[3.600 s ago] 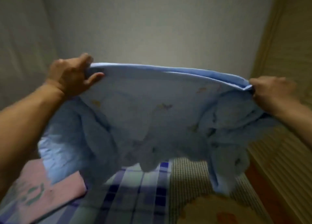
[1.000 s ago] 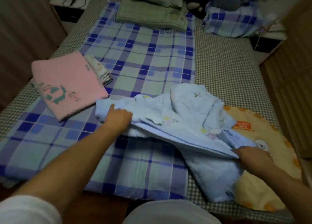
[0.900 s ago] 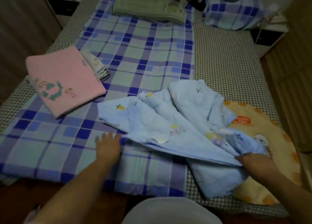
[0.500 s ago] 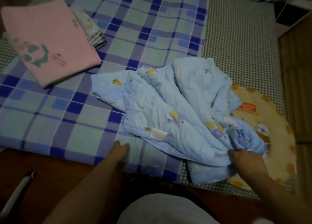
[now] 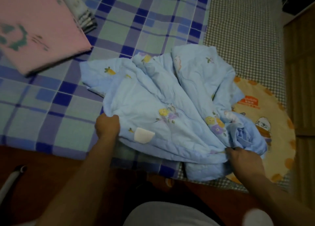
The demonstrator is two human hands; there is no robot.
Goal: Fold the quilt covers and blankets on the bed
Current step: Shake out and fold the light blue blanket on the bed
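Crumpled blue quilt (image 5: 170,106) on bed (image 5: 153,17), right of pink folded blanket (image 5: 39,29). Left hand (image 5: 107,126), right hand (image 5: 243,159) gripping near hem. Soft, light, floppy; best taken by corners.

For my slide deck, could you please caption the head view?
Both hands, left hand and right hand, grip the crumpled blue quilt on the plaid bed sheet.

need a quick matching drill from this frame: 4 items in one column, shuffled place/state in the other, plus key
Items:
1. light blue quilt
2. pink folded blanket
3. left hand
4. round yellow mat

States:
A. folded flat, upper left on the bed
B. partly under the quilt, at the right
C. crumpled, middle of the bed
D. grips the quilt's near-left edge

Pairs: 1-C, 2-A, 3-D, 4-B
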